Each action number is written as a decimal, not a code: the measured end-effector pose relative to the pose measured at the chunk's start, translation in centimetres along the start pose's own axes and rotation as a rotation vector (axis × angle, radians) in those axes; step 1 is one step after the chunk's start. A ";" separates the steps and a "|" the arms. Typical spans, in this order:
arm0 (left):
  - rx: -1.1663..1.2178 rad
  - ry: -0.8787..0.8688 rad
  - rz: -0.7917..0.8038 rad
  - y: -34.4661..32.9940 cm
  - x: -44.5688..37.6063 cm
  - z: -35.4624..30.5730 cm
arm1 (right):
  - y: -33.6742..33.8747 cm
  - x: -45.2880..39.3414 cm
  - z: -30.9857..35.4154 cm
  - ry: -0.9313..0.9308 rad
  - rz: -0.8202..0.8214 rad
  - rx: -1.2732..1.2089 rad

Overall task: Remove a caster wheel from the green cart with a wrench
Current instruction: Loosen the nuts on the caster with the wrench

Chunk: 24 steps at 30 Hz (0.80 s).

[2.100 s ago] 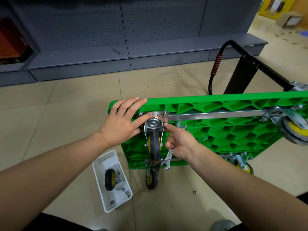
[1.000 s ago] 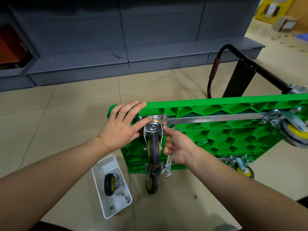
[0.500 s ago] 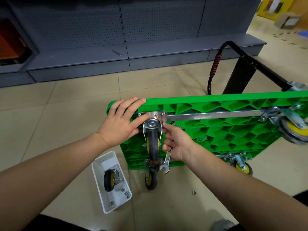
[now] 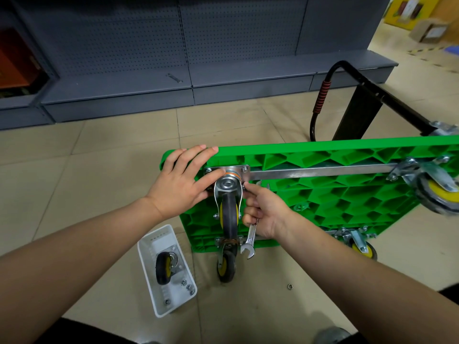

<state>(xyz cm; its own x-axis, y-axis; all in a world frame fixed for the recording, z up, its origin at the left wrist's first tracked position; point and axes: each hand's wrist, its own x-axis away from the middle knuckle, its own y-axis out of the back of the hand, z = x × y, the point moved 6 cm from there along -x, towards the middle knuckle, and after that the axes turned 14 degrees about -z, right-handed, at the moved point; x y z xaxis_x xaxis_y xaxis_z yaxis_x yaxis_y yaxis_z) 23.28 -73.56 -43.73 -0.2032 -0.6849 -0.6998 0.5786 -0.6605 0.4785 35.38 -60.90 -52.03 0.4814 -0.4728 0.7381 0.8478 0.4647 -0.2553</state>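
While the green plastic cart (image 4: 347, 194) is standing on its edge on the tiled floor, we are bracing its corner with our flat, spread left hand (image 4: 181, 184) and curling our right hand (image 4: 265, 209) round the silver open-ended wrench (image 4: 250, 239) beside the black caster wheel (image 4: 229, 212); its plate looks bolted on yet, so removal is mid-way, with one loose wheel lying in the white plastic tray (image 4: 149, 247)

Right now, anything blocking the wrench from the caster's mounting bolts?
Nothing visible. The right hand grips the wrench beside the caster wheel, its upper end at the plate's right-side bolts. The left hand rests on the green cart to the left, off that side.
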 end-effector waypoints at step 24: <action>0.027 -0.002 0.029 -0.1 0.1 0.0 | 0.1 0.0 0.1 0.067 -0.053 -0.018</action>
<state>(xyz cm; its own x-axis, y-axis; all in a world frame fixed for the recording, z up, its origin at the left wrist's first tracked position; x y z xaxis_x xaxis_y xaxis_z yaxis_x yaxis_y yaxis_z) 23.20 -73.56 -43.79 -0.1883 -0.7049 -0.6839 0.5627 -0.6481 0.5131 35.47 -60.74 -52.01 0.4493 -0.5458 0.7073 0.8759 0.4247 -0.2287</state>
